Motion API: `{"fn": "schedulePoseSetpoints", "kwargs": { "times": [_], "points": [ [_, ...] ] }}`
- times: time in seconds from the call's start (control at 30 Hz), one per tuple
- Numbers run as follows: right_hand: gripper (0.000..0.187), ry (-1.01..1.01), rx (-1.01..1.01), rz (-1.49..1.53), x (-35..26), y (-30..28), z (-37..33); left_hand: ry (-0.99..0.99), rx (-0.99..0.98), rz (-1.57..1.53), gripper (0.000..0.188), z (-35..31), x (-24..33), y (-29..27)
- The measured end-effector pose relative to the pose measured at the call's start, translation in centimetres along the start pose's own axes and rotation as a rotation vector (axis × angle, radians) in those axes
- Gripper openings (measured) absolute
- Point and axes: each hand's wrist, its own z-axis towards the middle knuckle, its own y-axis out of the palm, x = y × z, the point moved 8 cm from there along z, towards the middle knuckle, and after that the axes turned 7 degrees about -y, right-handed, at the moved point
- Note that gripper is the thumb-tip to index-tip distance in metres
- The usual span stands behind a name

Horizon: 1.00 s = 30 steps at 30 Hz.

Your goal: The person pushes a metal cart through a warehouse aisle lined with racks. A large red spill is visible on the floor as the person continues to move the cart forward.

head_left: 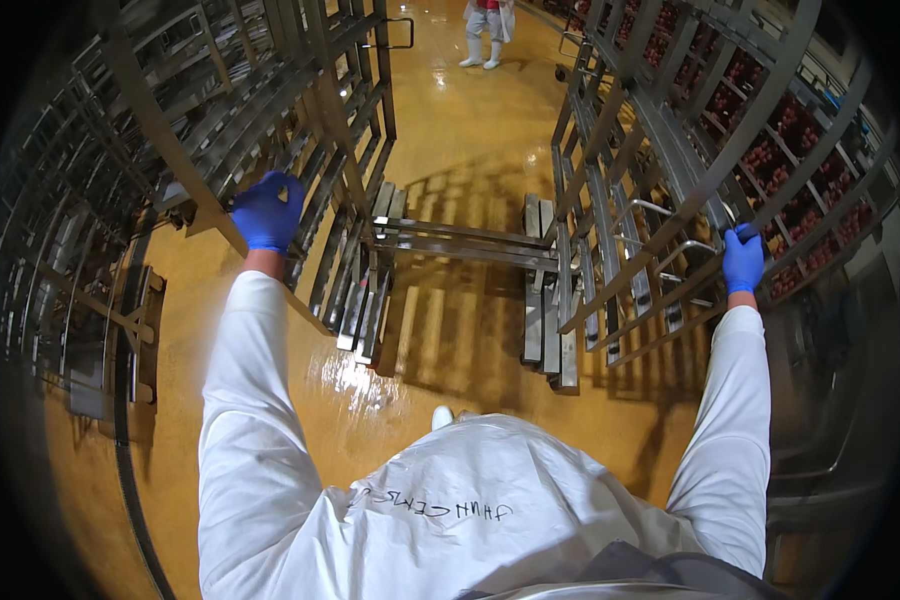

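A tall metal rack point(460, 243) stands in front of me, its two slatted sides joined low down by crossbars. My left hand point(269, 213), in a blue glove, is closed around an upright of the rack's left side. On the opposite side my right hand point(743, 262), gloved in blue too, grips an upright of the same rack. Both arms, in white sleeves, are stretched forward and wide apart. The parts of the uprights inside my fingers are hidden.
More metal racks point(75, 290) crowd the left. At the right, another rack holds several rows of round reddish items point(785, 125). A person in white boots point(482, 50) stands far ahead on the shiny yellow floor point(460, 120). A dark floor channel point(125, 450) runs along the left.
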Motion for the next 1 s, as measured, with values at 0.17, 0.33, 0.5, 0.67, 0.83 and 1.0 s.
{"fn": "schedulePoseSetpoints", "kwargs": {
  "times": [0.17,0.33,0.5,0.67,0.83,1.0],
  "points": [
    [0.041,-0.006,-0.052,-0.083,1.1,-2.5,5.2,0.025,-0.070,0.042,0.024,1.2,4.8,-0.4],
    [0.043,-0.021,-0.032,-0.097,-2.8,-3.3,1.7,-0.009,-0.005,-0.030,0.021,-1.0,2.2,-2.8],
    [0.041,-0.014,-0.036,-0.117,-2.1,-5.9,2.9,-0.053,-0.043,-0.056,0.021,-2.5,5.1,-2.7],
    [0.043,0.016,-0.071,-0.122,-2.1,-7.6,4.6,-0.067,-0.058,0.037,0.028,-1.1,5.8,-3.8],
    [0.042,0.032,-0.096,-0.160,-1.9,-8.7,4.4,-0.101,-0.075,0.093,0.022,-2.9,6.7,-3.5],
    [0.043,0.023,-0.051,-0.170,-3.0,-6.1,1.6,-0.115,-0.033,0.021,0.028,-2.8,0.8,-0.4]
  ]
}}
